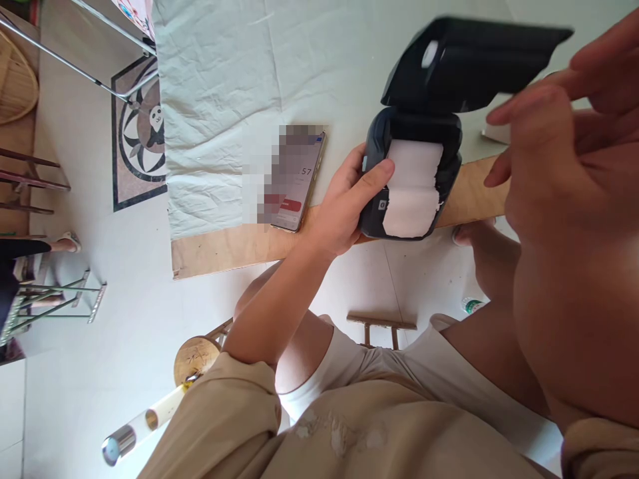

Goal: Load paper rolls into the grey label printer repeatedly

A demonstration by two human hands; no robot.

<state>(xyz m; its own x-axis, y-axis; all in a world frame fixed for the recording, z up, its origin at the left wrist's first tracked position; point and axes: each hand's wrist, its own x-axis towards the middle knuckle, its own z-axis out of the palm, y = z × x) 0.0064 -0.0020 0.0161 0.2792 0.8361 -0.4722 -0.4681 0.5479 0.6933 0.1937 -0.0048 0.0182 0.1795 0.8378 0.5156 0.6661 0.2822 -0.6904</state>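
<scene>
A small black portable printer (424, 126) is in my left hand (344, 206), held above the table's front edge. My left thumb lies over the near side of its paper bay, with the other fingers around its side. The printer's lid (479, 66) is swung up, and a roll of white paper (412, 206) with a ragged edge sits in the bay. My right hand (554, 133) is raised on the right beside the lid, its fingers apart. Whether a fingertip touches the lid I cannot tell. Partly hidden behind those fingers is a small white item (494, 135).
A phone (294, 179) with a lit, partly blurred screen lies on the table's pale green cloth (219, 133). Bare wood (224, 249) shows along the front edge. Left on the floor are a wooden stool (192, 356), a metal-legged stool (74, 293) and another person's foot (70, 243).
</scene>
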